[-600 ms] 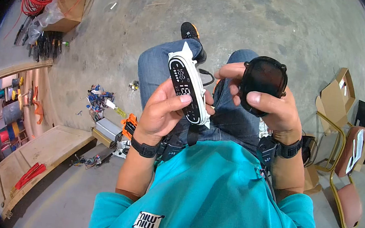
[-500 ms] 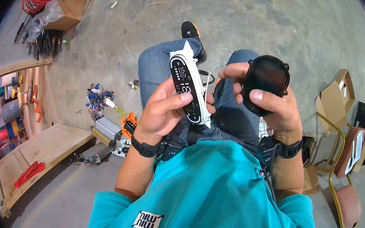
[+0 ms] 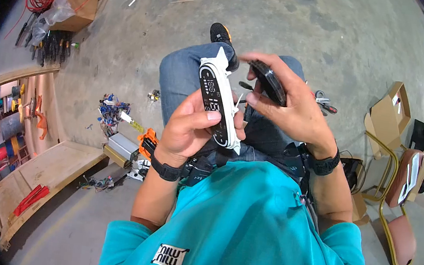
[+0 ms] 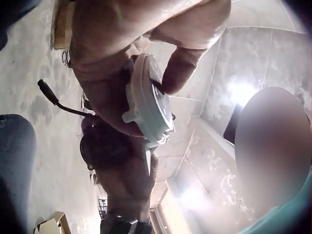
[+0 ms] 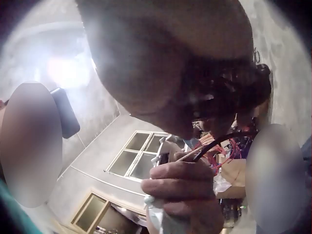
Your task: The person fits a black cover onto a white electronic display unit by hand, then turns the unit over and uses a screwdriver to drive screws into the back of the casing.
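Observation:
My left hand [image 3: 183,129] grips a white-framed digital display panel [image 3: 210,89], its thumb on the black face with lit-looking digits. A pointed white tab stands at each end of the frame. In my right hand [image 3: 300,111] is a black oval cover [image 3: 270,84], pinched between thumb and fingers and tilted nearly edge-on, just right of the panel. From the panel's back runs a black cable [image 4: 70,108] that ends in a plug; the left wrist view shows it sticking out past the fingers. The right wrist view shows the left fingers [image 5: 183,187] wrapped behind the panel.
Bundled wires [image 3: 114,108] and a silver box [image 3: 122,146] lie on the floor at left, beside a wooden bench [image 3: 56,167] with red-handled tools [image 3: 31,200]. A cardboard box [image 3: 389,116] and a gold-framed chair [image 3: 402,232] stand at right. Pliers-like tools [image 3: 325,102] lie beyond the right knee.
My right hand has moved left toward the panel and turned the black cover from face-up to nearly edge-on. The left hand and the panel have hardly moved.

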The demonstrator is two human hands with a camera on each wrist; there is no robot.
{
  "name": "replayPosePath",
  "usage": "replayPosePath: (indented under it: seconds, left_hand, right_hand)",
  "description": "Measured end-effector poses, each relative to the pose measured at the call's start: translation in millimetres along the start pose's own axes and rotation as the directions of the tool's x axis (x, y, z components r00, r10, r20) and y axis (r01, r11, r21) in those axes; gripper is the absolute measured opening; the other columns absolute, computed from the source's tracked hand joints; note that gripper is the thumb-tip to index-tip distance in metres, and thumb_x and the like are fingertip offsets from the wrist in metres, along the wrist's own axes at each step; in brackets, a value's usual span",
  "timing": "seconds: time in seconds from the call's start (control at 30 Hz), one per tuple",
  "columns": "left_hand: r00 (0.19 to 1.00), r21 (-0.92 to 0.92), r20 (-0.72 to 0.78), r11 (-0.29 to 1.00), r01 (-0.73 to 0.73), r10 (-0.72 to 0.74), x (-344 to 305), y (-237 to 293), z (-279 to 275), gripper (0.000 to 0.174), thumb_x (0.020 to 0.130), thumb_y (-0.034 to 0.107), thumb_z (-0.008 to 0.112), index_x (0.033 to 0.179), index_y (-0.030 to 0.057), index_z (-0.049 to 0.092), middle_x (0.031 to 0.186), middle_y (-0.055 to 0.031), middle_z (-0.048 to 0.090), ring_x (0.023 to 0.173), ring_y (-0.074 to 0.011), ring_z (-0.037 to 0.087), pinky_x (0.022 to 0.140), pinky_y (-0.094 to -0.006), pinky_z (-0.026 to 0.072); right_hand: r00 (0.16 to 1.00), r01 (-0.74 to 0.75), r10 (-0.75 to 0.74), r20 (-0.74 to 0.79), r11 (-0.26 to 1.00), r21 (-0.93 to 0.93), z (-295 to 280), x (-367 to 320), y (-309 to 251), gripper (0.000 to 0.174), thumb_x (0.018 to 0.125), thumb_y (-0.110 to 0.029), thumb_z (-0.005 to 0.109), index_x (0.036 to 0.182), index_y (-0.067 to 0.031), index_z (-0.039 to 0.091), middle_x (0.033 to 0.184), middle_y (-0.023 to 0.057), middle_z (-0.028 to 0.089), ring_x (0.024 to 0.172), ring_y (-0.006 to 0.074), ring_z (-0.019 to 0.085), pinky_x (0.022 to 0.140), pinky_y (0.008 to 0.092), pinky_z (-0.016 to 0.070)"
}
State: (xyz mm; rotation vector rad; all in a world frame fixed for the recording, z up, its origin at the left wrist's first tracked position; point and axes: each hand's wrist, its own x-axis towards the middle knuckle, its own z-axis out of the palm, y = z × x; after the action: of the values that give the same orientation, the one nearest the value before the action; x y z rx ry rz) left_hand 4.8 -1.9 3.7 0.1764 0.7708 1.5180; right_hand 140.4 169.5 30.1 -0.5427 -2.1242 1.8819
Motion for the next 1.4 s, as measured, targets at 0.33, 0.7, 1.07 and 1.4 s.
replayPosePath:
  seconds: [0.33, 0.7, 1.07, 1.4]
  left_hand:
    - [0.985, -0.127, 0.170, 0.992, 0.008, 0.014, 3.0, 0.8, -6.7, 0.046, 0.083, 0.013, 0.061, 0.125, -0.0035, 0.049, 0.097, -0.0222, 0.063, 0.087, -0.0356, 0.068, 0.079, -0.0433, 0.0560]
    - [0.982, -0.139, 0.189, 0.990, 0.027, 0.000, 3.0, 1.2, -5.5, 0.047, 0.083, 0.013, 0.062, 0.125, -0.0029, 0.049, 0.096, -0.0224, 0.064, 0.085, -0.0358, 0.068, 0.077, -0.0427, 0.0561]
    - [0.994, -0.129, 0.107, 0.992, 0.005, 0.009, 6.3, 0.7, -7.9, 0.039, 0.087, 0.010, 0.060, 0.123, -0.0037, 0.051, 0.105, -0.0238, 0.065, 0.093, -0.0358, 0.069, 0.085, -0.0453, 0.0570]
    - [0.999, 0.046, -0.033, 0.999, 0.005, -0.003, 7.0, -0.1, 4.8, 0.047, 0.089, 0.016, 0.063, 0.128, -0.0038, 0.047, 0.102, -0.0194, 0.064, 0.087, -0.0299, 0.069, 0.079, -0.0384, 0.0581]
  right_hand:
    - [0.998, 0.036, -0.039, 0.044, 0.998, 0.049, -1.4, -1.7, 14.8, 0.033, 0.086, -0.004, 0.069, 0.116, -0.0018, 0.056, 0.099, 0.0070, 0.065, 0.091, 0.0164, 0.064, 0.083, 0.0309, 0.0508]
    - [0.990, -0.051, 0.047, 0.135, 0.998, 0.024, -5.1, -1.3, 6.8, 0.026, 0.087, -0.002, 0.069, 0.111, -0.0002, 0.059, 0.098, 0.0026, 0.065, 0.091, 0.0092, 0.061, 0.086, 0.0270, 0.0499]
    - [0.998, 0.054, -0.053, -0.029, 0.998, 0.040, -14.3, -18.4, 0.3, 0.025, 0.085, -0.002, 0.068, 0.109, -0.0025, 0.061, 0.094, 0.0059, 0.065, 0.089, 0.0146, 0.064, 0.082, 0.0295, 0.0512]
    - [0.984, 0.144, -0.147, -0.102, 0.989, -0.036, -17.6, -21.8, -14.9, 0.028, 0.082, -0.001, 0.069, 0.109, -0.0041, 0.062, 0.091, 0.0057, 0.067, 0.086, 0.0172, 0.066, 0.079, 0.0300, 0.0521]
